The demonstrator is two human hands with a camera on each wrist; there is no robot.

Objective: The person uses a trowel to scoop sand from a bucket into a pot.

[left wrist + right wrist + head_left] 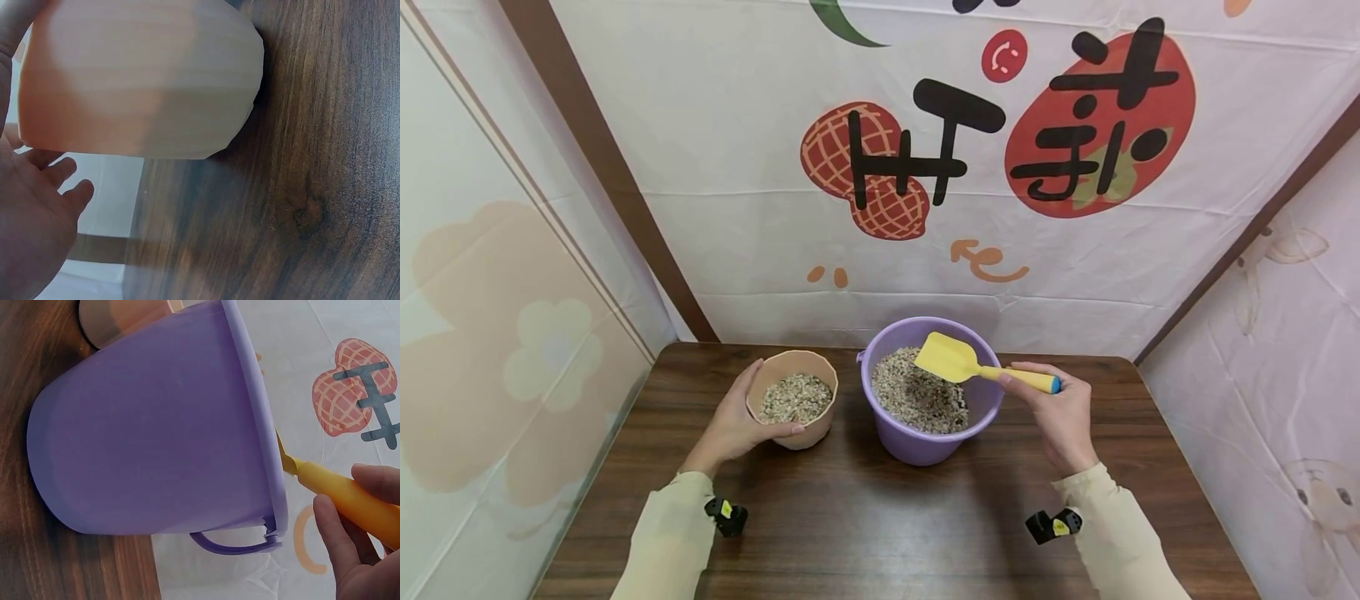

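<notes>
My right hand [1060, 412] grips the handle of a yellow toy shovel [951, 360], which has a blue end cap. Its blade hangs over the mouth of a purple bucket [917, 448], and no grain shows on it. Inside the bucket lies a coarse, speckled grain-like material [910, 396]. To the left, my left hand [737, 421] holds a peach-coloured pot [805, 437], thumb at the near side and fingers round the far left rim. Similar grain [796, 398] fills part of that pot. The right wrist view shows thumb and fingers round the yellow handle [340, 494].
Both containers stand on a dark wood-grain table [880, 533], near its back edge. A white printed cloth wall [737, 208] rises right behind them. The bucket's purple handle [231, 549] hangs by its rim. Patterned cloth panels flank the table at left and right.
</notes>
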